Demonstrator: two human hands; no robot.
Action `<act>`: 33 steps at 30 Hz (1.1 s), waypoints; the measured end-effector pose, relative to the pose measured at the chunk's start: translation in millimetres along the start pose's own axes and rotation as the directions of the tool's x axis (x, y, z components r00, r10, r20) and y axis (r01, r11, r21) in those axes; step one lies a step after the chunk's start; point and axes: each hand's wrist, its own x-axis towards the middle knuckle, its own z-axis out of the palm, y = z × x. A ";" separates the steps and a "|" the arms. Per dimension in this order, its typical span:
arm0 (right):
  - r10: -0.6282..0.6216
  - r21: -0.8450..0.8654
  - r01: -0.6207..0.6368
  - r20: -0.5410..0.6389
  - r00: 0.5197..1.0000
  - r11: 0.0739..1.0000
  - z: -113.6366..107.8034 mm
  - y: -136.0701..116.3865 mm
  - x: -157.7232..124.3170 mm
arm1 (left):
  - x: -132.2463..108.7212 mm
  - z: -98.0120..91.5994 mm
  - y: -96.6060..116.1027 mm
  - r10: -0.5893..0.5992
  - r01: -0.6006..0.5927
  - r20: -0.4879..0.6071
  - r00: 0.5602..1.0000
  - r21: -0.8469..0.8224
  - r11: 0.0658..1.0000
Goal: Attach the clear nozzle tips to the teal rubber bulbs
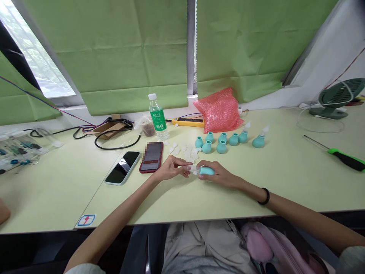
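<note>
My right hand [218,173] is closed around a teal rubber bulb [206,171] lying on its side, its mouth toward the left. Between the fingertips of my left hand [173,168] is a small translucent white nozzle tip [193,169], which meets the mouth of the bulb; how far it sits inside I cannot tell. Behind my hands, loose white tips [189,153] lie scattered. Several teal bulbs [221,147] stand upright beyond them. Two at the right end, such as this tipped bulb [258,141], carry white tips.
Two phones [122,168] lie left of my hands. Farther back are a water bottle [158,118], a yellow tool [188,122], a red bubble-wrap bag [221,112] and black cables [116,146]. A screwdriver [339,155] and a green fan [336,99] are at the right. Another person's arm [3,211] shows far left.
</note>
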 end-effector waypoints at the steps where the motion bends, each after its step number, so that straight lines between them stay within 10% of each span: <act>1: 0.003 0.019 -0.003 0.009 1.000 1.000 0.1 0.1 -0.1 | -0.3 -0.2 0.3 0.003 -0.003 0.008 1.000 -0.001 1.000; 17: 0.025 0.146 -0.036 0.074 0.997 0.989 0.3 1.5 2.4 | -1.5 -2.9 0.0 -0.002 0.000 0.027 1.000 0.065 0.998; 25: -0.032 0.004 0.032 0.039 0.999 0.999 1.4 -11.2 2.8 | 2.7 2.4 -4.6 0.067 -0.065 -0.132 0.989 0.021 0.998; 29: -0.120 -0.166 0.101 -0.109 0.987 0.981 -12.8 -11.1 -0.8 | 3.5 4.8 -4.4 0.128 -0.129 -0.204 0.970 0.011 0.992; 33: -0.116 -0.284 -0.001 -0.396 0.911 0.959 -50.0 5.5 -14.9 | 2.7 -1.2 -2.2 0.219 -0.099 -0.298 0.929 0.370 0.924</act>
